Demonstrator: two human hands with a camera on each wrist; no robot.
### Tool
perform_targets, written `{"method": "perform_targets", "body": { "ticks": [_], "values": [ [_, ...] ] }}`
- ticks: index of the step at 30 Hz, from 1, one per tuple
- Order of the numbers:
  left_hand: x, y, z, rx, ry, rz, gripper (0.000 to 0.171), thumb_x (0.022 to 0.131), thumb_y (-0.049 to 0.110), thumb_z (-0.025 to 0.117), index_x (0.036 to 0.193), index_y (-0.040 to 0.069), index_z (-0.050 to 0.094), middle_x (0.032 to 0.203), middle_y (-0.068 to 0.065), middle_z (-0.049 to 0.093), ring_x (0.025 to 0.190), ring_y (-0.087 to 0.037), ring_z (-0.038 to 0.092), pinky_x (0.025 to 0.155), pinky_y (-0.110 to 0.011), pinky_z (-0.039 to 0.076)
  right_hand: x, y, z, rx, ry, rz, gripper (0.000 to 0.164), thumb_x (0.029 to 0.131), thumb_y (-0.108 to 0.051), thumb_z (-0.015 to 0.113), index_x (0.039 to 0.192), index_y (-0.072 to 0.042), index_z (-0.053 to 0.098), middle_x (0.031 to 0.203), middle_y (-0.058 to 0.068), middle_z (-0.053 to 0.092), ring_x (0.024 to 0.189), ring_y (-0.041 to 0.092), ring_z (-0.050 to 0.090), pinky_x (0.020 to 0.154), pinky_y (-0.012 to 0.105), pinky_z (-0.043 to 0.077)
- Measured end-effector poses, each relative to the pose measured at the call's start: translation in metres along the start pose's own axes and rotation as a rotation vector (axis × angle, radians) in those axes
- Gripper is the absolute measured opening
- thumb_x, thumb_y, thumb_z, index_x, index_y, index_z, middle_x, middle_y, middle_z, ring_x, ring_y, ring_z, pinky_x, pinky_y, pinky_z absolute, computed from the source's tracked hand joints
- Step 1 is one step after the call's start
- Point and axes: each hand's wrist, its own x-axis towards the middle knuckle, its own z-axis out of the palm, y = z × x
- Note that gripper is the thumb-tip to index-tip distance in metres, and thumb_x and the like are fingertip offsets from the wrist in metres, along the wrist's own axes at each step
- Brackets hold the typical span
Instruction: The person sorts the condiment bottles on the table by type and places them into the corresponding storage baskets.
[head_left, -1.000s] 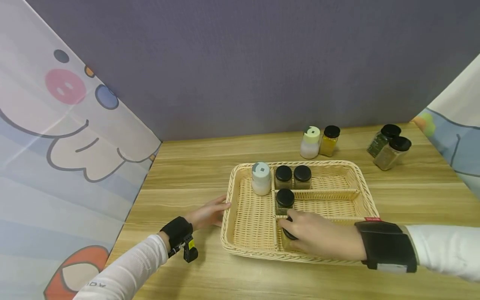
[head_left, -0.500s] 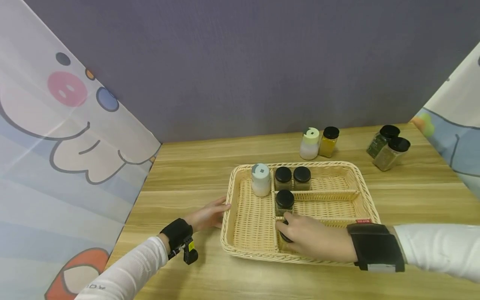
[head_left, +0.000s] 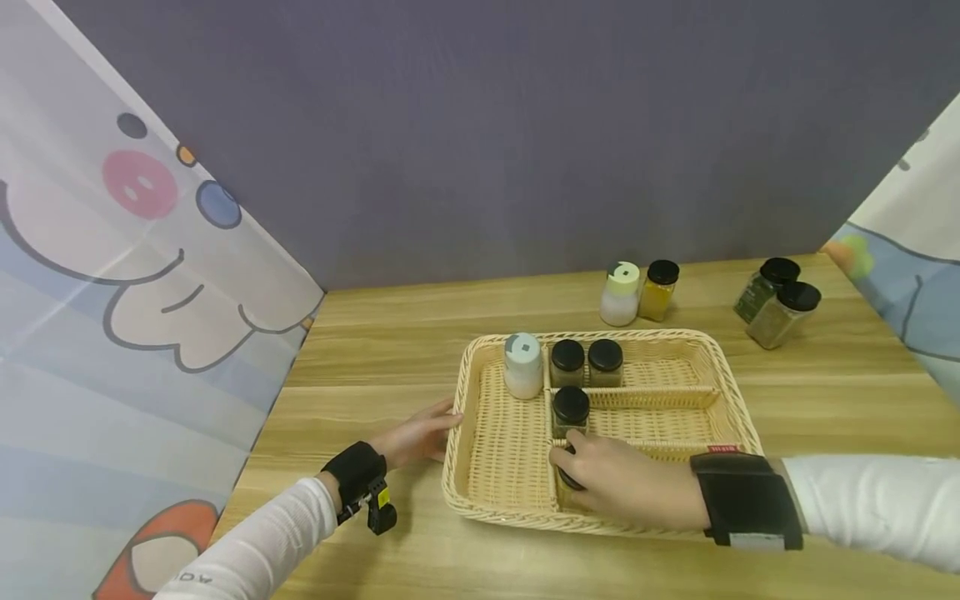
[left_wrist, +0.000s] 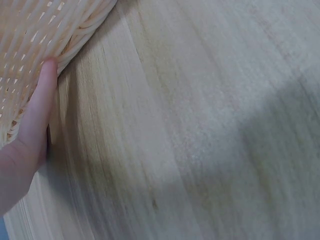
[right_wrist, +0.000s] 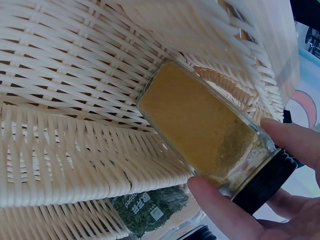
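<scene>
My right hand (head_left: 626, 483) pinches a glass spice jar (right_wrist: 200, 120) near its black lid. Yellow-brown powder fills most of the jar, which is in the front right compartment of the wicker basket (head_left: 510, 467). In the right wrist view a finger and thumb lie on opposite sides of the glass. My left hand (head_left: 416, 436) touches the basket's left side, its fingers fairly straight; one digit lies along the outer weave in the left wrist view. Just behind the right hand, a black-lidded jar of green herbs (right_wrist: 155, 210) stands in the middle compartment.
The basket's back compartment has two black-lidded jars (head_left: 567, 358) (head_left: 605, 360); its left one holds a white shaker (head_left: 522, 367). Behind the basket stand a yellow-green-capped shaker (head_left: 620, 294) and a yellow spice jar (head_left: 657, 292). Two more jars (head_left: 767, 287) (head_left: 783, 315) are at the back right.
My right hand has shifted slightly left with the powder jar over the past second, then stayed almost still. The left hand keeps its place at the basket. The head view has tilted slightly.
</scene>
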Motion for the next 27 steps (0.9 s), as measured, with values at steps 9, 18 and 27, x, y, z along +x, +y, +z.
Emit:
{"method": "perform_targets", "body": {
  "ticks": [9,18,27],
  "values": [
    [-0.0015,-0.0011,0.0018,-0.005,-0.005,0.004,0.057,0.096,0.024,0.035,0.143,0.014,0.005,0.138,-0.021,0.031,0.120,-0.032,0.038,0.088,-0.051,0.039,0.0009,0.0014,0.0022,0.033,0.007,0.007,0.037,0.073,-0.020,0.071,0.100,-0.002,0.055,0.090,0.015,0.055,0.063,0.016,0.056,0.046,0.017,0.042],
    [-0.0007,-0.0012,0.0005,-0.007,-0.003,0.007,0.059,0.095,0.026,0.037,0.143,0.014,0.005,0.138,-0.021,0.030,0.121,-0.032,0.037,0.088,-0.051,0.039,0.0018,0.0032,0.0033,0.037,0.015,0.016,0.038,0.073,-0.023,0.070,0.102,-0.002,0.055,0.092,0.017,0.055,0.067,0.019,0.058,0.048,0.019,0.044],
    [-0.0005,-0.0008,-0.0003,-0.003,-0.010,0.003,0.058,0.095,0.027,0.038,0.143,0.015,0.008,0.138,-0.020,0.030,0.121,-0.031,0.037,0.088,-0.050,0.040,0.0023,0.0038,0.0008,0.068,-0.019,0.052,0.051,0.075,-0.029,0.069,0.112,0.001,0.053,0.101,0.021,0.054,0.080,0.027,0.060,0.059,0.027,0.050]
  ]
}}
